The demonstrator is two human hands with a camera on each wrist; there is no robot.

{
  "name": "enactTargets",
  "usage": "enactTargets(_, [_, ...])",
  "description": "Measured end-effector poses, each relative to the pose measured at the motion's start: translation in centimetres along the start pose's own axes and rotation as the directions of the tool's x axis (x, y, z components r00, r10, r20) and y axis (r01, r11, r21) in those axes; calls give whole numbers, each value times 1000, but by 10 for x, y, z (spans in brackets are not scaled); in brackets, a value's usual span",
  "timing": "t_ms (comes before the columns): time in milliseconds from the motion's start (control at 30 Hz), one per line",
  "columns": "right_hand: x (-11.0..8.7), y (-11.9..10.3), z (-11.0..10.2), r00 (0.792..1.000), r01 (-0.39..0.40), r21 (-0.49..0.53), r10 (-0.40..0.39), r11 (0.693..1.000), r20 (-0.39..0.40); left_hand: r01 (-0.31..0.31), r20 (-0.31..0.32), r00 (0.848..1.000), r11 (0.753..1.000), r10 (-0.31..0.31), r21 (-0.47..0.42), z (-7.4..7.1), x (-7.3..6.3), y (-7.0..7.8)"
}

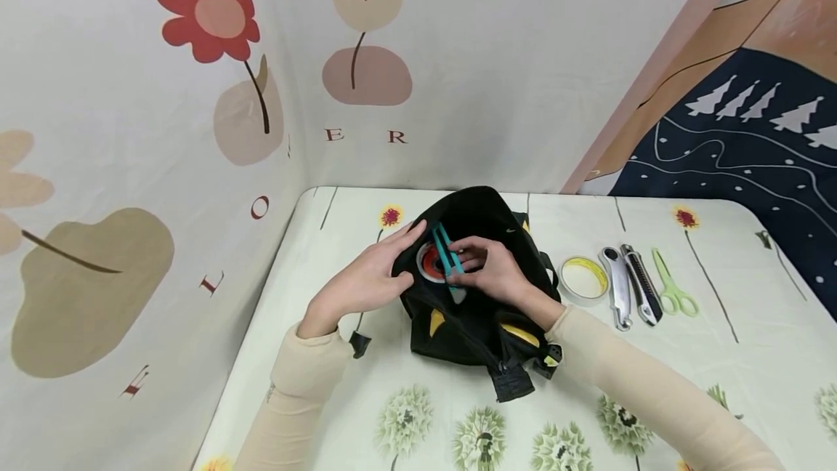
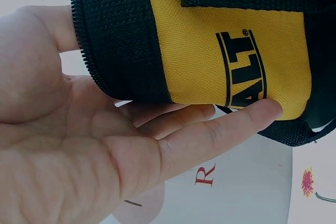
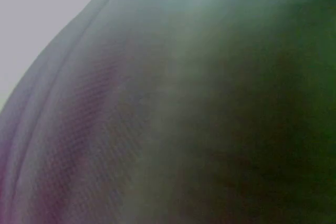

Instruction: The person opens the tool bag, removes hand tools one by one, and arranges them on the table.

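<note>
A black and yellow tool bag [image 1: 451,336] lies on the table with its mouth open. My left hand [image 1: 369,275] grips the left edge of the mouth. In the left wrist view its fingers [image 2: 210,137] run along the yellow outer side, with the thumb over the zipped rim. My right hand [image 1: 490,267] holds a teal utility knife [image 1: 445,246] inside the mouth of the bag. Behind the knife sits a tape roll [image 1: 423,267] with a red core, partly hidden. Dark, blurred fabric fills the right wrist view.
Right of the bag lie a tape roll with a yellow core [image 1: 584,280], a silver utility knife [image 1: 617,289], a black and silver utility knife [image 1: 641,286] and green scissors [image 1: 672,286]. A flower-patterned cloth [image 1: 771,384] covers the table, and printed hangings [image 1: 490,93] stand behind and left.
</note>
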State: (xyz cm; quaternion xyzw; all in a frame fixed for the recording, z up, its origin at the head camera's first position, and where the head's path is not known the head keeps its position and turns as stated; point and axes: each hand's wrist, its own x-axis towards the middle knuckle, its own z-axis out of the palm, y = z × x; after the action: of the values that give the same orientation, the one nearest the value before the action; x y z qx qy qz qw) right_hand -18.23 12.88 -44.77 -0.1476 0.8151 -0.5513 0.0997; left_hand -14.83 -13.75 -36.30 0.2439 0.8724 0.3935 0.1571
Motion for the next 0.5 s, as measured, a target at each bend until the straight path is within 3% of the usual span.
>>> enactTargets(500, [-26,-20,-23,999,-23,125,28,992,-42,-7,-1,1000,1000,7,-6,1,0,2])
